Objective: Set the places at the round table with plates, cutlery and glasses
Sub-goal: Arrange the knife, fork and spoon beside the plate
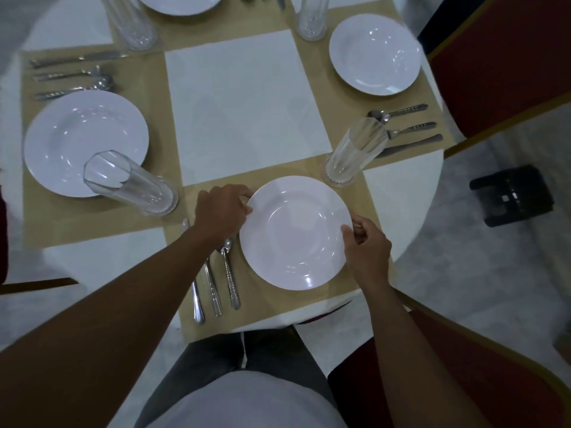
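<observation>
A white plate [295,233] lies on the tan placemat [367,199] nearest me. My left hand [221,211] grips its upper left rim and my right hand [366,248] grips its right rim. Three pieces of cutlery [216,282] lie side by side on the mat just left of the plate, their tops hidden under my left wrist. A clear tall glass [355,152] stands beyond the plate's upper right edge.
Other places hold a left plate [71,131] with a glass [129,183] and cutlery [74,77], a right plate [375,54] with cutlery [408,128], and a far plate [182,3] with two glasses. Red chairs [506,63] stand at right. A dark box [513,196] sits on the floor.
</observation>
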